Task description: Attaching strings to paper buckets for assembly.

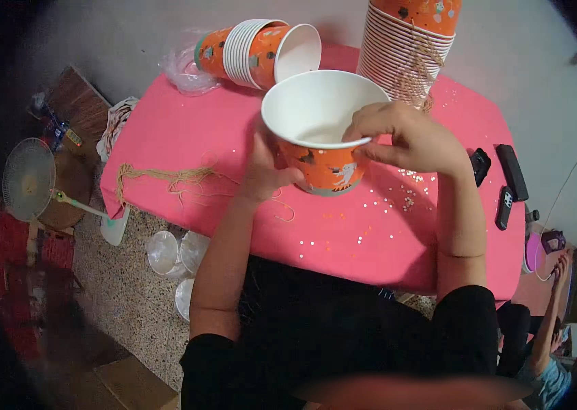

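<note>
A large orange paper tub point(317, 164) with a white inside and small printed figures stands tilted slightly toward me over the pink table. My left hand point(266, 171) is wrapped round its lower left side, thumb in front and the other fingers hidden behind. At the right of the rim my right hand point(404, 137) pinches the wall, fingers inside the tub and thumb outside. Left of the tub lies a bundle of tan strings point(179, 178), some strands trailing toward it. Small white paper dots point(408, 201) are scattered on the cloth to the right.
On the pink table point(234, 130), a row of nested orange tubs point(258, 55) lies sideways at the back, beside clear plastic wrap point(189, 68). A tall stack of tubs point(408, 51) stands at back right. Dark phone-like objects point(507, 205) lie rightmost. Another person point(551, 369) sits lower right.
</note>
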### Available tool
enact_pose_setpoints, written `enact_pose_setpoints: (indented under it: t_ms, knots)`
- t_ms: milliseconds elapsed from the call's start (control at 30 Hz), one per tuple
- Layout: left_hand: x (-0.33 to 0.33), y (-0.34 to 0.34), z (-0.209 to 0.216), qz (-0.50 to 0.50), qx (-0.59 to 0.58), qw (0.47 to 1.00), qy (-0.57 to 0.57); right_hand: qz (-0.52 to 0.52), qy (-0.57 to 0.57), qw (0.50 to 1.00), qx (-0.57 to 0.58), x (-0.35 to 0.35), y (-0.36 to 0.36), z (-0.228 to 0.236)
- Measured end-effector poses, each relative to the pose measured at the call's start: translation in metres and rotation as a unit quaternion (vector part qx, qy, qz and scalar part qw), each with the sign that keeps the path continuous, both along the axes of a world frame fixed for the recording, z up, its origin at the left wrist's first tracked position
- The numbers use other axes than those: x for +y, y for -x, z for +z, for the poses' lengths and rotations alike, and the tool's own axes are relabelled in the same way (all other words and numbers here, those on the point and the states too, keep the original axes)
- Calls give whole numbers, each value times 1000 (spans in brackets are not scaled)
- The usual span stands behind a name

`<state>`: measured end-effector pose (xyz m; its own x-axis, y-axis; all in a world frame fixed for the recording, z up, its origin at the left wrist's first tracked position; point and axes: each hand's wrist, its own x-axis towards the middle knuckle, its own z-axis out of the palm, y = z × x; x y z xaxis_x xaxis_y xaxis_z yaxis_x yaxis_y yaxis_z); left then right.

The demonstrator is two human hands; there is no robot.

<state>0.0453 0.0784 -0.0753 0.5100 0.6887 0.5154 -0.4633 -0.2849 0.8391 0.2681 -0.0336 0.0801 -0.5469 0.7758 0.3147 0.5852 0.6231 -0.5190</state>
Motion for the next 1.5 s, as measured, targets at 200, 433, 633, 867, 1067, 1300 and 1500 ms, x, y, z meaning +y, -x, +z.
enact_pose_setpoints:
  t_ms: [200,433,633,867,1067,1300,1500]
  knots:
    - [-17,5,14,26,93,991,96,44,63,997,-30,-1,2,1]
    - [-22,1,11,80,144,984,-71,-233,-79,963,113,17,-30,2]
    - [-29,0,10,43,161,979,-118,-184,121,962,159,50,-51,-25]
    - [-32,0,17,17,140,984,-108,-138,197,944,225,62,-49,-41]
    - [-27,2,4,15,134,988,-73,-120,194,949,218,64,-53,-44]
    - [-27,0,10,4,135,987,-88,-118,208,945,223,64,-50,-42]
    - [-25,0,8,-1,136,986,-94,-126,206,943,229,62,-47,-42]
